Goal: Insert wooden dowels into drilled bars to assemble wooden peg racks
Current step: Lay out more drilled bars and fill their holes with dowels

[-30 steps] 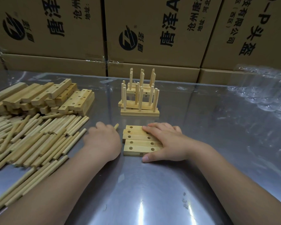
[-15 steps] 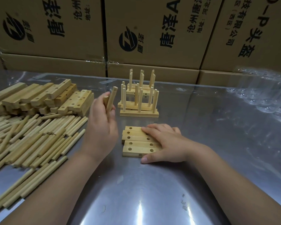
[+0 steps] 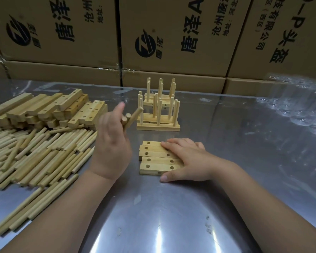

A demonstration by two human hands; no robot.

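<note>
Several drilled wooden bars [image 3: 156, 159] lie side by side, holes up, on the steel table [image 3: 171, 216]. My right hand [image 3: 186, 159] rests flat on their right ends, fingers straight, thumb against the front bar's edge. My left hand [image 3: 111, 147] is raised to the left of the bars and grips a few wooden dowels [image 3: 130, 118] that stick up and lean right; the index finger points upward. Behind the bars stand finished peg racks [image 3: 158, 110], stacked with their dowels upright.
A wide heap of loose dowels [image 3: 31, 152] covers the table's left side. Behind it is a pile of drilled bars [image 3: 49, 110]. Cardboard boxes [image 3: 171, 33] wall off the back edge. Clear plastic packaging [image 3: 299, 106] lies at the far right.
My left hand lifted a few dowels off the heap and raised them, shifting right toward the racks. My right hand stayed on the bars.
</note>
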